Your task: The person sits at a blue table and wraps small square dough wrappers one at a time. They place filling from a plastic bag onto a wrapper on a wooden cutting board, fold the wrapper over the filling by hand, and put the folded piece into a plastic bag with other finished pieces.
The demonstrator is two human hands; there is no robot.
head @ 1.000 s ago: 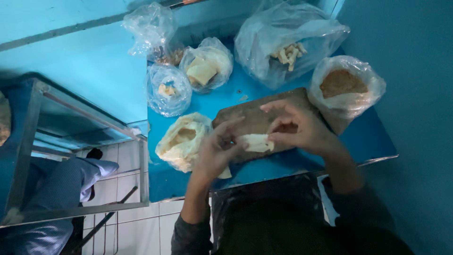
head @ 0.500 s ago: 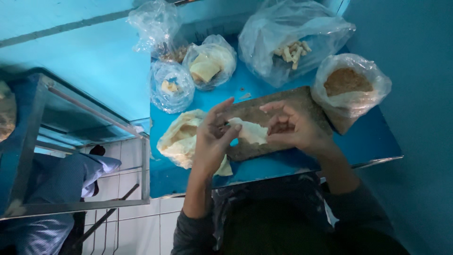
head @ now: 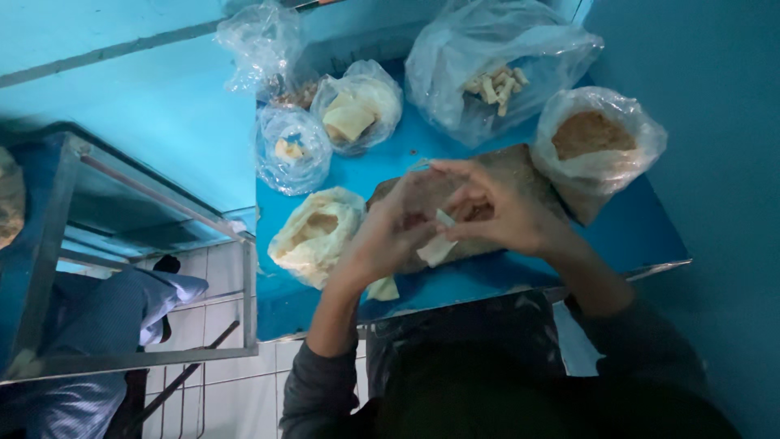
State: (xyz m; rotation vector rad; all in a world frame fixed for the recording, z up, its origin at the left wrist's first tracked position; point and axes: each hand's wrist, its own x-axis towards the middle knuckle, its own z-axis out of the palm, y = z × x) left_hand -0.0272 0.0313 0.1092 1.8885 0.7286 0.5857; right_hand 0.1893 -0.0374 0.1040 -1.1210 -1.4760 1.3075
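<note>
A pale dough wrapper (head: 437, 246) is pinched between the fingers of the left hand (head: 390, 232) and right hand (head: 496, 213), just above a wooden board (head: 528, 167) at the blue tabletop's (head: 634, 228) near edge. Plastic bags (head: 496, 65) line its far edge.

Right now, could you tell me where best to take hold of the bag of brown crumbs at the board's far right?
Probably grip the bag of brown crumbs by its rolled-down plastic rim, coming from above: the mouth gapes upward, the filling sits loose inside, and the open side faces the hands' reach.
</note>
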